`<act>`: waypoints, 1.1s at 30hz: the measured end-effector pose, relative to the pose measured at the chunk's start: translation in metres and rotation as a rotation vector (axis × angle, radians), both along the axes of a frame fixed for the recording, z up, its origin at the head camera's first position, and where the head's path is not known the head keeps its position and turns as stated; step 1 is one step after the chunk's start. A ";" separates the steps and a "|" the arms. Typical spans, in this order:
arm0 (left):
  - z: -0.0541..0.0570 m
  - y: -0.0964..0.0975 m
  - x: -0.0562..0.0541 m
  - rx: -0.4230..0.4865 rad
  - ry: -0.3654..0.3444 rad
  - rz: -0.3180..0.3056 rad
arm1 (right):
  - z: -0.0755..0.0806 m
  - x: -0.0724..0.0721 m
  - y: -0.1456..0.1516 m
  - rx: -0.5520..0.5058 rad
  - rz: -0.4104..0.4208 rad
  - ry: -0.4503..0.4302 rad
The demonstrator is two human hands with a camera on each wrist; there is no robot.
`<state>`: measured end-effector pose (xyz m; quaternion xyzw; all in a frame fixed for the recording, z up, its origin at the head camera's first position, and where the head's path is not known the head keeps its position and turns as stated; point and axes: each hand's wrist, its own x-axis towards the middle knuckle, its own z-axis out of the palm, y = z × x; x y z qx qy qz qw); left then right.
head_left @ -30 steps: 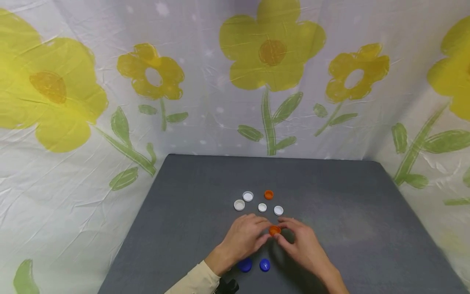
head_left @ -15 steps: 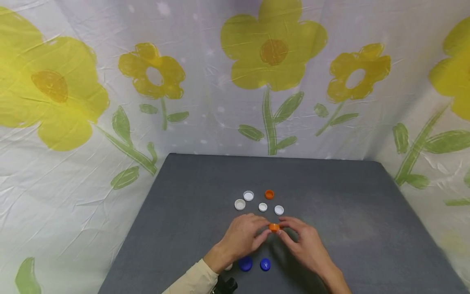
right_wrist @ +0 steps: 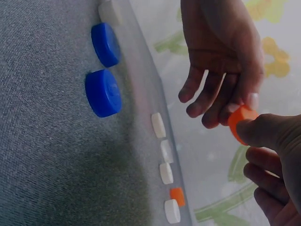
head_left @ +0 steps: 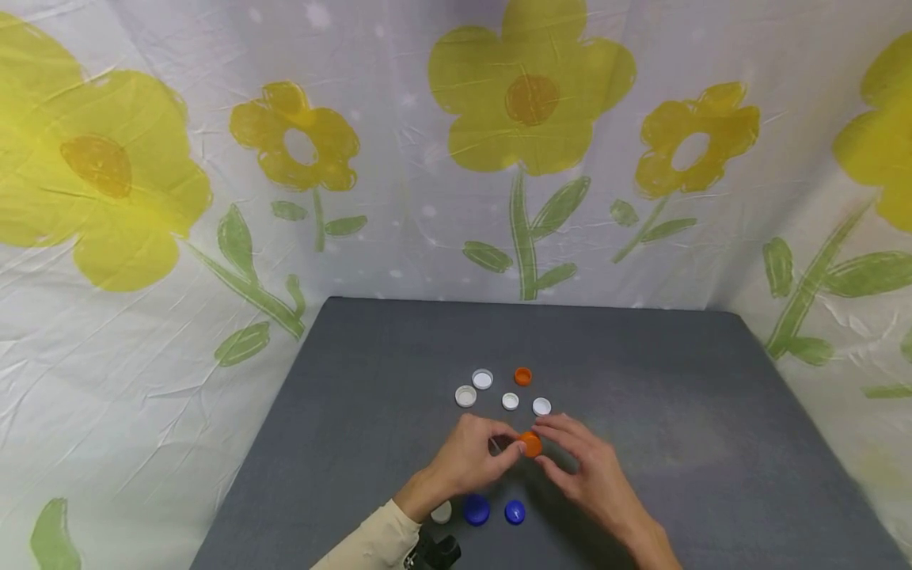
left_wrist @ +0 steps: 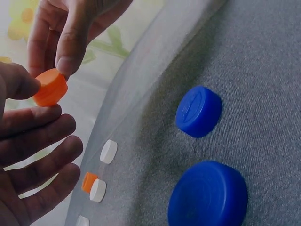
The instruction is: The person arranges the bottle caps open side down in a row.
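Though rim up earlier, orange cap now top up in the pinch of the left hand, right hand loose.

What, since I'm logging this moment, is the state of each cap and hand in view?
Held orange cap, aloft
Left hand, pinching that cap
Right hand, fingers parted beside it, contact unclear
Far orange cap, upturned, hollow showing
Farthest white cap, upturned
Left far white cap, upturned
Middle far white cap, upturned
Right far white cap, upturned
Near white cap, partly hidden
Larger blue cap, closed side up
Smaller blue cap, closed side up
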<state>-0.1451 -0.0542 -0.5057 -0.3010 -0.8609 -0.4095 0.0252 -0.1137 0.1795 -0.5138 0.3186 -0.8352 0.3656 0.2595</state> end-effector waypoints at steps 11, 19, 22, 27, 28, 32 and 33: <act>0.003 0.006 0.001 -0.088 0.120 -0.058 | -0.004 0.006 0.007 0.053 -0.033 -0.011; 0.003 0.014 0.012 -0.283 0.247 -0.127 | -0.010 0.017 0.019 0.122 -0.039 -0.083; 0.001 0.017 0.016 -0.331 0.276 -0.160 | -0.012 0.022 0.024 0.129 -0.036 -0.108; -0.005 0.024 0.021 -0.397 0.383 -0.186 | -0.014 0.029 0.030 0.160 -0.035 -0.163; -0.007 0.025 0.021 -0.417 0.407 -0.191 | -0.014 0.030 0.030 0.168 -0.030 -0.182; -0.012 0.032 0.025 -0.492 0.471 -0.209 | -0.015 0.033 0.035 0.215 0.002 -0.253; -0.013 0.033 0.026 -0.513 0.481 -0.213 | -0.015 0.033 0.036 0.232 0.011 -0.268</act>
